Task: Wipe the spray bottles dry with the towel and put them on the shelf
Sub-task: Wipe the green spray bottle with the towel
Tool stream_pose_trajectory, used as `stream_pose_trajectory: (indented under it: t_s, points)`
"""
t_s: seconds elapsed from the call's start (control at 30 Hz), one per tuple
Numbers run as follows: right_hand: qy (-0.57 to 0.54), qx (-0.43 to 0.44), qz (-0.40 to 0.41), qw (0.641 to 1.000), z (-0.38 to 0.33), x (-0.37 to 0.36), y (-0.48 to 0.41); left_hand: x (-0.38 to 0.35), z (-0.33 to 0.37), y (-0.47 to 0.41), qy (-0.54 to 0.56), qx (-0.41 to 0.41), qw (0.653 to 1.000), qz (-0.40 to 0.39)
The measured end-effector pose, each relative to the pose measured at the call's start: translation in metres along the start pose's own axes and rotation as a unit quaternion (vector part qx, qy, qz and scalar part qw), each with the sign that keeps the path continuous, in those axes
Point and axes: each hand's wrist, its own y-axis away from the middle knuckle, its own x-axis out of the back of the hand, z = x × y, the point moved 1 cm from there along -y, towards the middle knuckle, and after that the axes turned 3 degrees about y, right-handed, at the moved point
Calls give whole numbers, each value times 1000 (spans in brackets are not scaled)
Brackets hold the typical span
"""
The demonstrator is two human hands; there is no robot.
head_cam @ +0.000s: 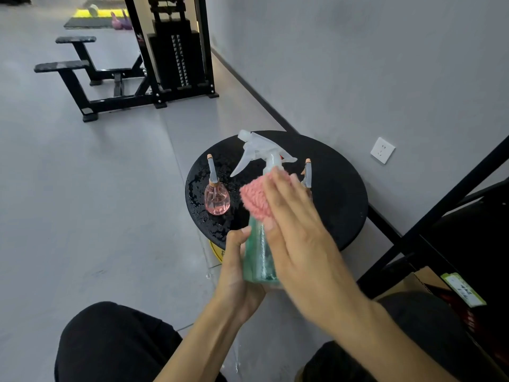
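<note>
Your left hand (237,271) grips the green spray bottle (259,260) round its lower body, fingers curled behind it and thumb across the front, holding it tilted above your knees and in front of the round black table (336,188). Your right hand (300,235) lies flat against the bottle's upper half, fingers straight and close together, pressing the pink towel (254,199) onto the shoulder just under the clear trigger head (259,150); this hand is slightly blurred. Water drops speckle the left part of the tabletop, where a small pink bottle (217,199) stands upright. A second small bottle (307,172) stands on the table just behind your right fingers, mostly hidden. The black shelf frame (440,205) rises at your right, well apart from the green bottle.
</note>
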Motion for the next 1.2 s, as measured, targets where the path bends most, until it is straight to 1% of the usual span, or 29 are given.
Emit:
stream_pose_trajectory:
  t_s: [0.1,0.2,0.33,0.4,0.57,0.67,0.77,0.83,0.9,0.97,1.07,1.17,1.2]
  points:
    - [32,29,11,999,-5,-11,19,6,2,-2,-19,-10,1000,22]
    - [17,29,10,999,0,-5,10,6,1,0,-28,3,1000,7]
    - [-26,-22,8,999,13,11,-20,-1,-3,4,-37,13,999,-25]
    - [-40,-36,5,999,16,14,-24,-2,-4,4,-32,12,999,-22]
    - [20,18,12,1000,1,-5,8,1,-1,1,9,-2,1000,12]
    - [32,26,21,999,-1,-12,21,2,-1,1,5,-13,1000,28]
    - [18,19,18,999,3,-5,8,0,-3,1,3,2,1000,9]
    - [1,0,22,1000,7,5,-8,-3,-4,3,3,11,1000,-4]
    - [-24,-31,15,999,12,13,-21,-6,-5,5,-7,12,1000,-22]
    - [-29,-32,8,999,11,15,-22,-8,-5,6,-12,6,999,-30]
    - [8,-5,-13,1000,0,7,-2,-4,-2,4,-5,-14,1000,-19]
    - [102,15,-7,995,-5,-4,21,1,-1,3,-23,-39,999,9]
    - [130,15,0,991,-4,-3,21,1,-1,4,-30,-41,999,7]
